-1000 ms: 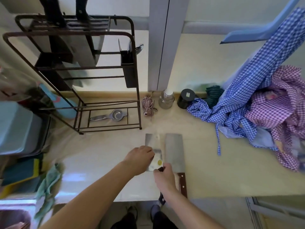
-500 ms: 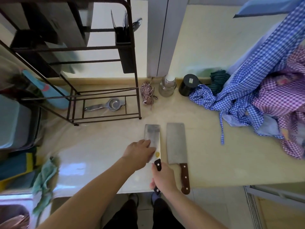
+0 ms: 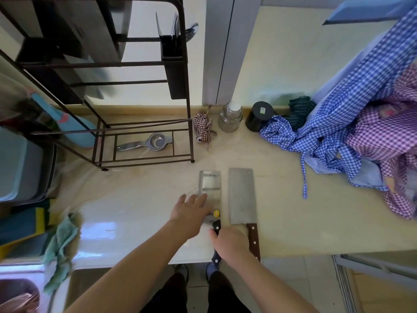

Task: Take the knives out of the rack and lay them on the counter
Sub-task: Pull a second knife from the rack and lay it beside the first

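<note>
Beige counter against a pale wall, grey post rising at the back. Dark metal rack stands back left on the counter; dark shapes sit in its upper tier, too blurred to tell what they are. Black holder hangs on the rack's right side with thin utensils sticking out. Metal strainer lies inside the rack's base frame.

Two cleavers lie flat on the counter near the front edge, side by side, blades pointing toward the wall. Brown-handled cleaver is on the right, handle reaching to the counter edge, nobody touching it. Black-handled cleaver is just left of it, a yellow sticker near the blade's heel.

Right hand is wrapped around the black handle, fingers closed on it, handle end poking out past the counter edge. Left hand lies open, fingers spread, flat on the left part of that blade, covering the lower left corner.

Clutter behind the knives: small checked pouch, glass jar, black canister, all along the wall and well apart from the blades. Blue checked cloth and purple checked cloth pile up on the right; a blue strap trails down toward the brown-handled cleaver without reaching it. Green rag at front left by the sink edge. Grey bin far left.
</note>
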